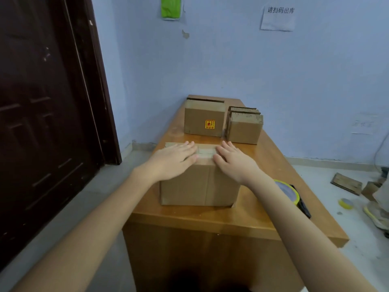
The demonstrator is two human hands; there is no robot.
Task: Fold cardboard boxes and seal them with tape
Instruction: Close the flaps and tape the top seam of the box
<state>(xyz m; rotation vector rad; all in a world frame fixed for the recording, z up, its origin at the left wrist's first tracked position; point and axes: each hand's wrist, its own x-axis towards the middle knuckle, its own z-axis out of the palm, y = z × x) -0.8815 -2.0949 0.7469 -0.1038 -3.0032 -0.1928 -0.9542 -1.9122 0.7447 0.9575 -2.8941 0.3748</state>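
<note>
A dark brown door [46, 114] is observed along the left side of the frame, set against a pale blue wall [231, 60]. A green item [171, 7] is seen fixed to the wall at the upper centre, and a white paper notice [277, 17] bearing printed characters is noted at the upper right.

A wooden table [210, 218] is recorded at the centre of the frame, running away from the camera. On its near half a cardboard box [200, 184] is found standing with its top flaps closed. A strip of tape [207, 151] is seen laid across the top seam.

The left hand [174, 158] is laid flat on the left part of the box top, fingers straight and together, nothing gripped. The right hand [234, 160] is laid likewise on the right part of the top, fingers extended, nothing gripped. A short stretch of tape is left visible between the two hands.

At the far end of the table, a second box [203, 121] carrying a yellow and red label [209, 124] is noted at centre, with a smaller box [244, 127] just beside it to the right. Both are well apart from the near box.

A tape roll with a yellow rim [289, 191] is partly hidden behind the right forearm, at the right edge of the table, with a dark object [303, 205] beside it that cannot be identified. On the floor at lower right, a small yellow roll [345, 203] and cardboard scraps [346, 183] are recorded.
</note>
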